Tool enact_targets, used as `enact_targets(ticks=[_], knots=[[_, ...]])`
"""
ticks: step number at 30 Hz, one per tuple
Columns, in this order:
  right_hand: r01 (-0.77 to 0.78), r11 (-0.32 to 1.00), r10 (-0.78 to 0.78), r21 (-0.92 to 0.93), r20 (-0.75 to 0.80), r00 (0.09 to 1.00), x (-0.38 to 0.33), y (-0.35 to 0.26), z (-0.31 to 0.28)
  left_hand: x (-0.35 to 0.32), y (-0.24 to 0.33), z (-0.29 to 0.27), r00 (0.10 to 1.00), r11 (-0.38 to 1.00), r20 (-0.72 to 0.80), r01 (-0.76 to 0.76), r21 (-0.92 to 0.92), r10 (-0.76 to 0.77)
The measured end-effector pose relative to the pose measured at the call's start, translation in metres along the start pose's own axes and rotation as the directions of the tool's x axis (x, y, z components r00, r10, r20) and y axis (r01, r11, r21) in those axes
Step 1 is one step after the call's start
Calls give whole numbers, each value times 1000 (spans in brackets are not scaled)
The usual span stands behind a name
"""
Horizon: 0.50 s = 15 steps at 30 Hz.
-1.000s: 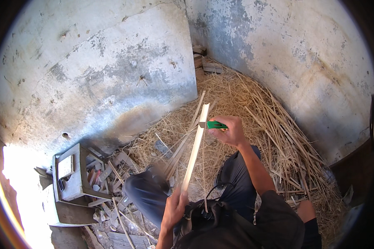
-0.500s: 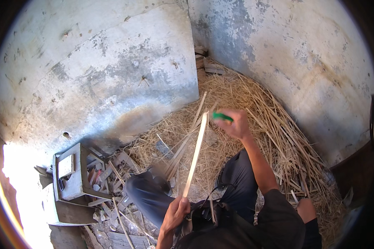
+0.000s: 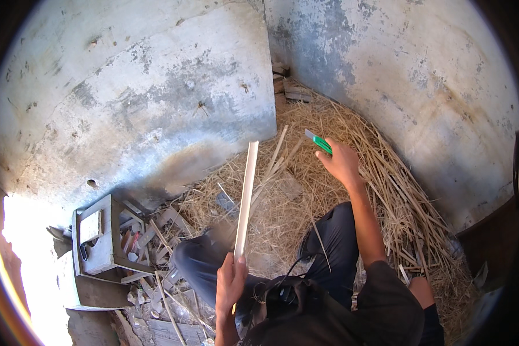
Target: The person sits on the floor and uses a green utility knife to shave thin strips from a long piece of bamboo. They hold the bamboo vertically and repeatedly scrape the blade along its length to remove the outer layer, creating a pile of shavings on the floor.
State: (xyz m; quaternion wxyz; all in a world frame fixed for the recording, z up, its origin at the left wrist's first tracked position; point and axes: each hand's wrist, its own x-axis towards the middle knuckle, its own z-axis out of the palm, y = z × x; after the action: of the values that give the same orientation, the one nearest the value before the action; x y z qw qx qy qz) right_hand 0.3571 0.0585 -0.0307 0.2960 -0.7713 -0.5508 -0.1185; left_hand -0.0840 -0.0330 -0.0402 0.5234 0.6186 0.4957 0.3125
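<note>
My left hand grips the near end of a long pale strip of cane, which points away from me over my knee. My right hand is stretched out further ahead and holds a green-handled knife, its blade pointing up and left. The knife is clear of the strip, well to its right. Below both hands lies a heap of dry straw and split stalks.
Rough plastered walls close in ahead and at the right, meeting in a corner. A small grey stool-like frame stands at the left among scraps and debris. My dark-trousered knees are in the lower middle.
My right hand with the knife has lifted off the top of the strip and swung out to the right. The strip has stayed in my left hand, now tilted slightly more upright.
</note>
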Motion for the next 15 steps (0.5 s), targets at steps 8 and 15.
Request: enact_targets(ticks=[8, 15], knots=[[-70, 651, -51, 756, 135, 989, -15, -73, -22, 19, 19, 13, 994, 985, 47, -90, -150, 98], [-200, 292, -206, 935, 265, 942, -45, -111, -14, 25, 46, 22, 970, 969, 93, -231, 82, 224]])
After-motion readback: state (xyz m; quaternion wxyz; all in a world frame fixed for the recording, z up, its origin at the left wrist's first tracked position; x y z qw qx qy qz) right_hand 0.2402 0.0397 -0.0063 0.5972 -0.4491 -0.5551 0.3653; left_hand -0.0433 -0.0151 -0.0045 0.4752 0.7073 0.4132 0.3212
